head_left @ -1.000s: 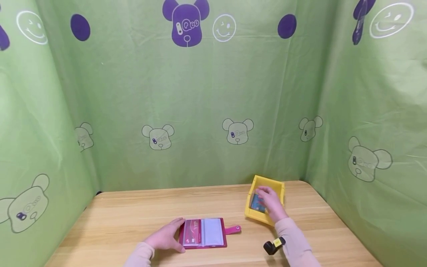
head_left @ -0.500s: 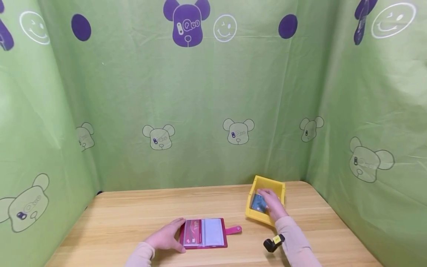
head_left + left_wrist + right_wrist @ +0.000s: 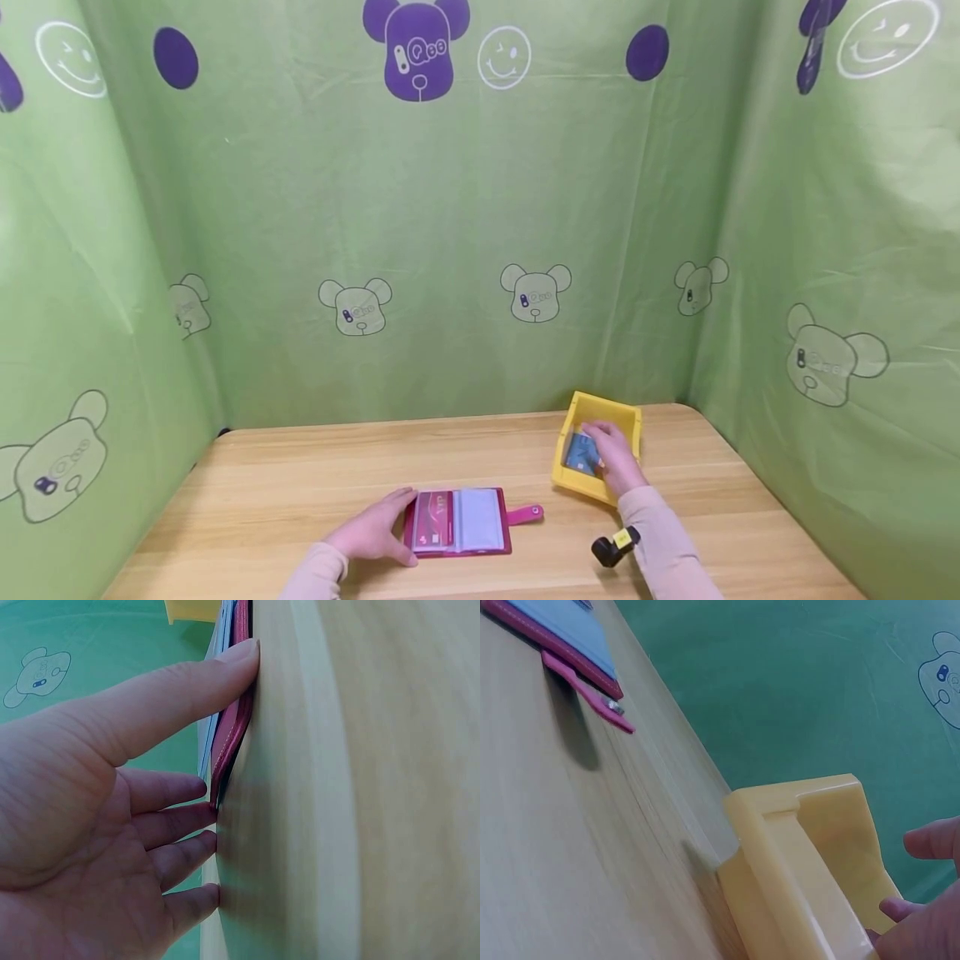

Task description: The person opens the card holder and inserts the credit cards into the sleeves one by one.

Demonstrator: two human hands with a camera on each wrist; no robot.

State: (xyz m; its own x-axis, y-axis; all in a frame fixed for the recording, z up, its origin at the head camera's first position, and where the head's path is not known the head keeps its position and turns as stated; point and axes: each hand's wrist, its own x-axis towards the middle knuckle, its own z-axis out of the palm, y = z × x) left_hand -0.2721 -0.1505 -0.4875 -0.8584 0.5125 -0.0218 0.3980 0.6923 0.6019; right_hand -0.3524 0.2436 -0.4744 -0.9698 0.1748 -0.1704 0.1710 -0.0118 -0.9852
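A magenta card holder (image 3: 504,533) lies spread open on the table, with a red VIP card (image 3: 433,521) in its left clear sleeve. My left hand (image 3: 377,527) rests at the holder's left edge; in the left wrist view its thumb (image 3: 187,686) lies along the near side and the fingertips touch the tabletop. At the right, a yellow bin (image 3: 576,485) contains a blue card (image 3: 581,454). My right hand (image 3: 617,460) reaches into this bin over the card's right side, fingers bent downward. In the right wrist view its fingers (image 3: 931,841) stand apart above the bin, the card hidden by the wall.
The holder's pink snap strap (image 3: 525,515) sticks out toward the bin. A wooden table (image 3: 322,467) carries everything, and green printed curtains (image 3: 442,358) close it in at the back and sides. A black camera (image 3: 611,550) is strapped to the right wrist.
Inside the bin my right hand has shifted slightly, its fingers drawing down and right off the blue card, more of which shows. The left hand and holder stay put.
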